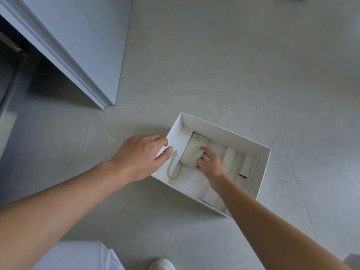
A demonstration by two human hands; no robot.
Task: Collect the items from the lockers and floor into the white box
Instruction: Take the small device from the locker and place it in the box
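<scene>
The white box lies open on the grey floor, with white cardboard dividers inside. A cream power bank with a short attached cable lies in the box's left part. My right hand reaches into the box, its fingers and thumb curled round the power bank's right end. My left hand holds the box's left wall, with the thumb hooked over the rim and the fingers outside.
An open white locker door stands at the upper left, with the dark locker inside beyond it. My white shoe and white trouser leg are at the bottom edge. Grey tiled floor surrounds the box.
</scene>
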